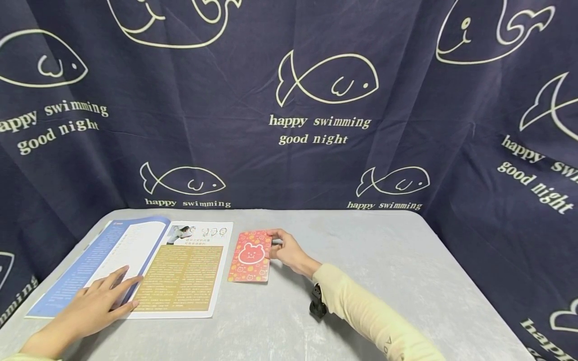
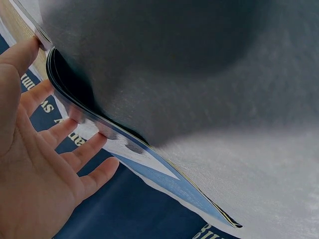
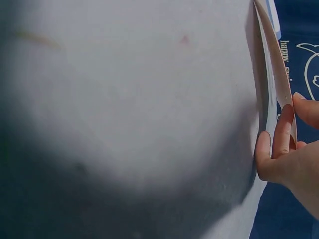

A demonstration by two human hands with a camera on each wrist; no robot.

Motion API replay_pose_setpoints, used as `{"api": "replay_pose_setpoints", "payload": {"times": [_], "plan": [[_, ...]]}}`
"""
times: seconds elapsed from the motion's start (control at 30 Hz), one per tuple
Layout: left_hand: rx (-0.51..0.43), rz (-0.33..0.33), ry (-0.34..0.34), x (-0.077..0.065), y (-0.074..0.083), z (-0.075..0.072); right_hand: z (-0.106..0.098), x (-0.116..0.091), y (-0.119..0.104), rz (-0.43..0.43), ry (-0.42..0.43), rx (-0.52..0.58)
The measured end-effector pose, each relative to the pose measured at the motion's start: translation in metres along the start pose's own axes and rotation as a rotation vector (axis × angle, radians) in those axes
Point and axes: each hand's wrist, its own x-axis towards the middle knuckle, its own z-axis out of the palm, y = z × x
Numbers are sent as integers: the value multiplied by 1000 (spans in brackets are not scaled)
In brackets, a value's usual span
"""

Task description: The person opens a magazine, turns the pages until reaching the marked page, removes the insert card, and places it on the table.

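Observation:
An open magazine (image 1: 189, 278) lies on the left part of the table, its left page blue and white, its right page mostly tan with printed text. My left hand (image 1: 97, 303) rests on it near the fold, fingers straight and spread; the left wrist view shows this hand (image 2: 45, 144) against the pages from the side. Right of the magazine is a thin, flat, red card (image 1: 251, 253) with a white-outlined bear. At its upper right edge, my right hand (image 1: 291, 250) pinches it. In the right wrist view, thumb and fingers (image 3: 283, 132) hold the card's pale underside (image 3: 277, 64), slightly raised from the table.
The grey table (image 1: 379, 281) extends to the right of my right arm. Behind and on both sides hangs a dark blue cloth (image 1: 316, 170) with fish drawings and lettering. A small black device (image 1: 318, 302) is strapped at my right wrist.

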Motion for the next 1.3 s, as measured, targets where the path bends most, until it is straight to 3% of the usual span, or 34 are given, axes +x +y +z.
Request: {"api": "replay_pose_setpoints", "payload": {"times": [0.2, 0.53, 0.77, 0.97, 1.3], "plan": [[0, 1, -4, -1, 1, -2, 0, -1, 0, -8, 1, -35], [6, 1, -5, 1, 3, -4, 0, -21, -29, 43, 15, -106], [16, 2, 4, 3, 2, -1, -5, -3, 0, 77, 54, -158], [53, -11, -20, 6, 5, -5, -6, -7, 0, 62, 53, -186], [133, 4, -17, 13, 12, -14, -18, -19, -7, -30, 55, -352]]}}
